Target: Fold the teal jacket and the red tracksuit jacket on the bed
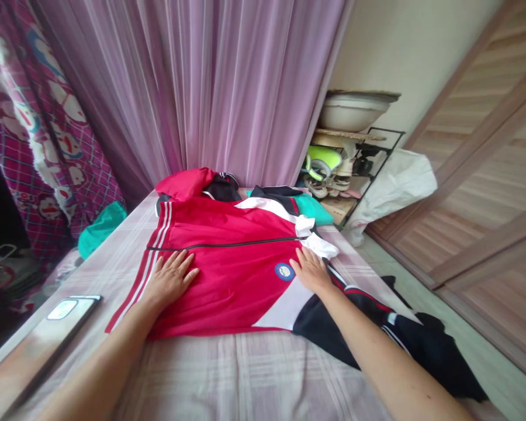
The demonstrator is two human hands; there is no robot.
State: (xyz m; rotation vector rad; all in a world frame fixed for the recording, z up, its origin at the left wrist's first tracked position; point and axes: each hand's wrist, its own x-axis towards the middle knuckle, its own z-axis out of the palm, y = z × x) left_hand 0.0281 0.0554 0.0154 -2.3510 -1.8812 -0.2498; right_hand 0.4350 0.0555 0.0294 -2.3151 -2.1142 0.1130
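Observation:
A red zip-up sports jacket point(228, 263) with white stripes and a round blue badge lies spread flat on a bed covered by a pale checked sheet point(245, 374). My left hand point(172, 276) rests flat on the jacket's lower left side, fingers spread. My right hand point(311, 270) lies flat near the badge and white collar, fingers stretched out. Neither hand holds anything. The jacket's black sleeve point(377, 333) trails off the bed's right edge under my right forearm.
More red, black and teal clothes point(219, 186) are piled at the bed's far end by a pink curtain. A phone point(65, 309) lies at the left edge. A shoe rack point(346, 169) with a basin on top, and a wooden sliding door, stand to the right.

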